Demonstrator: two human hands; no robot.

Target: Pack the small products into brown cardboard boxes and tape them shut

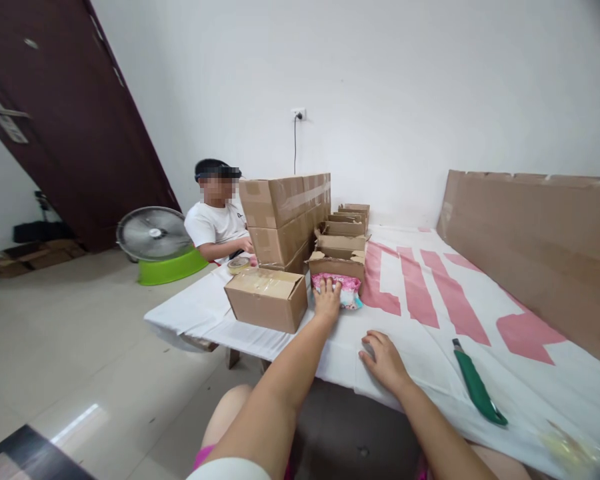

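Observation:
My left hand point(327, 300) is stretched forward, its spread fingers lying over a soft pink, white and pale blue plastic packet point(350, 287). The packet sits at the near end of an open cardboard box point(340, 267), whose torn-edged flaps stand up; my fingers hide part of it. Near the table's front edge, my right hand point(384, 363) rests on the white cloth with fingers loosely bent and apart, holding nothing. A closed, taped carton point(265, 310) stands just left of my left hand. To the right of my right hand lies a green utility knife point(477, 387).
Stacked taped cartons point(285, 213) and a row of open boxes point(347, 227) run toward the wall. A co-worker point(217, 220) sits behind the stack, near a tape roll point(239, 265). A large cardboard sheet point(530, 240) stands at right. A fan point(155, 233) is on the floor.

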